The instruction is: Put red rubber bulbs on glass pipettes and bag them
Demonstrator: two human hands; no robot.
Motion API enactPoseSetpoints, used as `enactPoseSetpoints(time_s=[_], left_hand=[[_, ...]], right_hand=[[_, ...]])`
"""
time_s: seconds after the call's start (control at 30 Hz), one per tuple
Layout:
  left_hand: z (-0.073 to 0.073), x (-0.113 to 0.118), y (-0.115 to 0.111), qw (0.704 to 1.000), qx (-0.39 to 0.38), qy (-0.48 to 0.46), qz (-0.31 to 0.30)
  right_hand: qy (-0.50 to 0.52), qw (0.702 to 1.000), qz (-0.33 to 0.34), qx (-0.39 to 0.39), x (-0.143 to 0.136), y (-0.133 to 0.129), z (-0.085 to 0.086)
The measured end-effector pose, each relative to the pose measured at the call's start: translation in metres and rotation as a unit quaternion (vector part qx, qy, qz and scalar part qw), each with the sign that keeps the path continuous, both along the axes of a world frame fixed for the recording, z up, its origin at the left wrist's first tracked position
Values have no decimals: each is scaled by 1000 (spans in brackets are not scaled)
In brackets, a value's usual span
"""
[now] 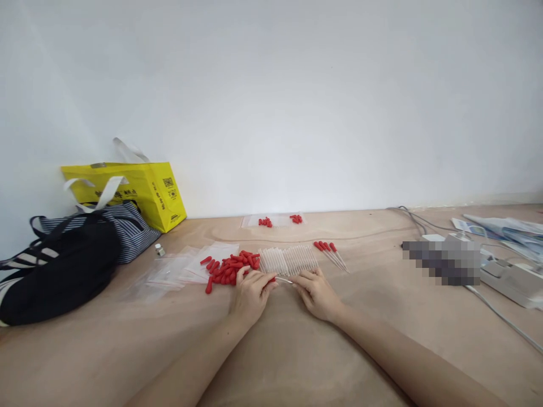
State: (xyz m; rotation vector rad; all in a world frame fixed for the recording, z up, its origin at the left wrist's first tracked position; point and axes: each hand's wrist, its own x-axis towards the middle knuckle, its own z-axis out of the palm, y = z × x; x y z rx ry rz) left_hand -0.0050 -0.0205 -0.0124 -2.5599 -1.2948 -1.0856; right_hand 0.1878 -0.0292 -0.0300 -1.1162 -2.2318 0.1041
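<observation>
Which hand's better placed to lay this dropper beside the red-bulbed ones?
Likely the right hand: it's nearer the red-bulbed droppers and already holds the clear tube. The left hand is at that tube's red bulb, beside the loose bulbs.

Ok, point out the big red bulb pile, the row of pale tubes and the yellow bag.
Big red bulb pile point(229, 271), head view: bulbs mid-pile.
Row of pale tubes point(278, 262), head view: left of its middle.
Yellow bag point(143, 182), head view: front panel.
</observation>
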Motion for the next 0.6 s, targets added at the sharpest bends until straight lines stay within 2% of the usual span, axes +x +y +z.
enactPoseSetpoints(time_s=[0.2,0.43,0.6], left_hand=[[-2,2,-1,1000,8,-13,-10],[-1,0,-4,999,7,33,-33],[3,11,-12,997,31,38,-57]], right_hand=[[-59,997,10,44,4,3,-5],[-154,979,18,134,11,9,4],[-168,974,51,144,4,5,2]])
